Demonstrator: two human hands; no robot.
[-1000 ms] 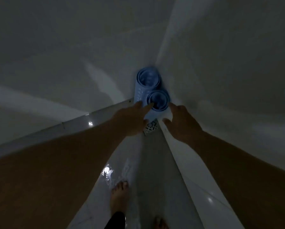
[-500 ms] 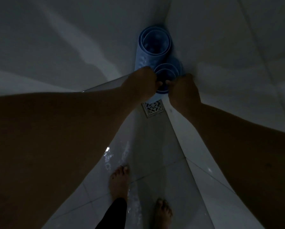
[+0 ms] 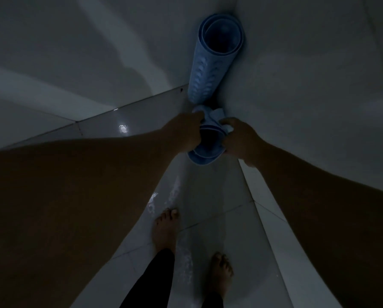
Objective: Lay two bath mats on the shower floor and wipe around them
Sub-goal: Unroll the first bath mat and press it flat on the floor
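Note:
One rolled blue bath mat [image 3: 210, 72] stands upright in the shower corner, leaning on the wall, its open top end facing me. A second rolled blue mat [image 3: 206, 152] is held between both hands just in front of it, lifted off the floor. My left hand [image 3: 186, 132] grips its left side and my right hand [image 3: 241, 138] grips its right side. A pale blue cloth [image 3: 215, 115] is bunched at the roll's top between my fingers. The scene is very dark.
White tiled walls meet at the corner behind the mats. The wet glossy floor tiles [image 3: 208, 196] show puddles and a light reflection [image 3: 122, 128]. My bare feet [image 3: 166, 227] stand on the floor below my hands. The floor drain is hidden behind the held roll.
Both hands closed on the nearer roll and pulled it away from the corner toward me and down. The other roll stays standing in the corner.

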